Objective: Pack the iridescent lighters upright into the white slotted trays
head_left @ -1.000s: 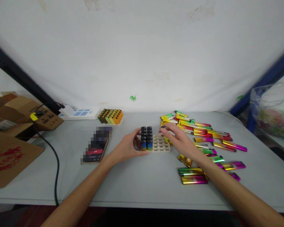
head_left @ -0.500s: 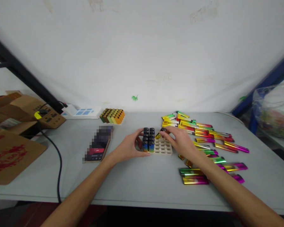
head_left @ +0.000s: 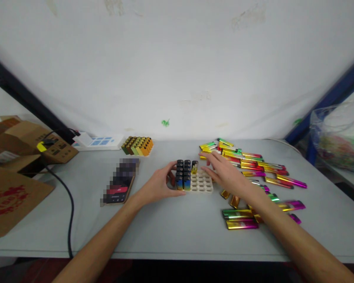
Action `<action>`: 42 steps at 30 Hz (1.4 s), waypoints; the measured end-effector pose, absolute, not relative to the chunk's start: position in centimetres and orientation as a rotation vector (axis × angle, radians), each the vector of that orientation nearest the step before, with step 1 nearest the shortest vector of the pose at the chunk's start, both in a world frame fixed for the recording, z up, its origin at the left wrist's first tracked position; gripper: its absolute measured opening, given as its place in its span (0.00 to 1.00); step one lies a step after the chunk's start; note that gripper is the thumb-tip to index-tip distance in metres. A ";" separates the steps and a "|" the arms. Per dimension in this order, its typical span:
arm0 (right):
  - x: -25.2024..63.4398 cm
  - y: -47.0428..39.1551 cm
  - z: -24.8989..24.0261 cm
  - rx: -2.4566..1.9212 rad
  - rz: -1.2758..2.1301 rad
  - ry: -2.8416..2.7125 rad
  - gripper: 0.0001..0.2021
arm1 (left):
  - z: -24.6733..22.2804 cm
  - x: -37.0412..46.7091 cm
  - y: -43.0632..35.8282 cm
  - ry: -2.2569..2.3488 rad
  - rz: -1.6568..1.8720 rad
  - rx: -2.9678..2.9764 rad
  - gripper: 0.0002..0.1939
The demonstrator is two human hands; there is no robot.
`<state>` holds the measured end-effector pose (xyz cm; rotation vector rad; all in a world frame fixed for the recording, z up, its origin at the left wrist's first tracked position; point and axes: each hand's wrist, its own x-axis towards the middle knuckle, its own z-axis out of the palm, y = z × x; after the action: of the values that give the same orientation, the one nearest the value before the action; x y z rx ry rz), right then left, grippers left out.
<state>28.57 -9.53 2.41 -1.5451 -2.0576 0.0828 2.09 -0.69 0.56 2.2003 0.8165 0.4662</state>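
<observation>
A white lighter tray (head_left: 201,188) rests on the table, its left side filled by two rows of upright black-topped lighters (head_left: 183,177) with blue-and-yellow bodies. One yellow lighter (head_left: 194,169) with a black top stands in the back slot beside them; the slots to the right are bare. Around the tray's left end curls my left hand (head_left: 159,182), thumb along the front and fingers behind. Just right of the yellow lighter, my right hand (head_left: 223,171) hovers with its fingers apart and nothing visible in them.
Many shiny loose lighters (head_left: 255,164) are scattered across the right side of the table. A filled lighter block (head_left: 137,146) stands at the back left, near a power strip (head_left: 102,142). Further left are a phone (head_left: 120,181), a black cable (head_left: 71,204) and cardboard boxes (head_left: 14,204).
My right hand has let go of the yellow lighter, now upright in its slot, and its fingers have spread as it moved slightly back. My left hand stays at the tray.
</observation>
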 end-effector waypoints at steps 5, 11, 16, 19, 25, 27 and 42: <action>34.8 -9.9 3.8 -1.696 0.082 -2.053 0.12 | 0.9 2.1 -0.8 0.824 0.466 2.212 0.47; 38.0 -10.7 3.3 -1.767 0.364 -2.210 0.11 | 1.1 2.2 -1.0 0.820 0.465 2.189 0.47; 38.2 -10.5 3.0 -1.795 0.243 -2.149 0.12 | 1.0 2.2 -0.9 0.816 0.461 2.195 0.47; 38.9 -10.1 2.6 -1.880 0.127 -2.089 0.13 | 1.1 2.2 -0.9 0.821 0.451 2.204 0.47; 39.4 -9.7 1.2 -1.989 0.141 -2.079 0.09 | 1.4 2.2 -1.0 0.841 0.426 2.228 0.46; 39.3 -9.8 1.1 -2.004 0.174 -2.095 0.08 | 1.4 2.2 -1.0 0.838 0.426 2.228 0.46; 38.0 -10.1 3.3 -1.815 0.352 -1.903 0.15 | 1.4 2.3 -1.1 0.842 0.444 2.212 0.45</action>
<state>37.99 -10.12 3.29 -1.8149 -1.9028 0.3516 2.26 -1.08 1.38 2.2122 0.8423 0.4438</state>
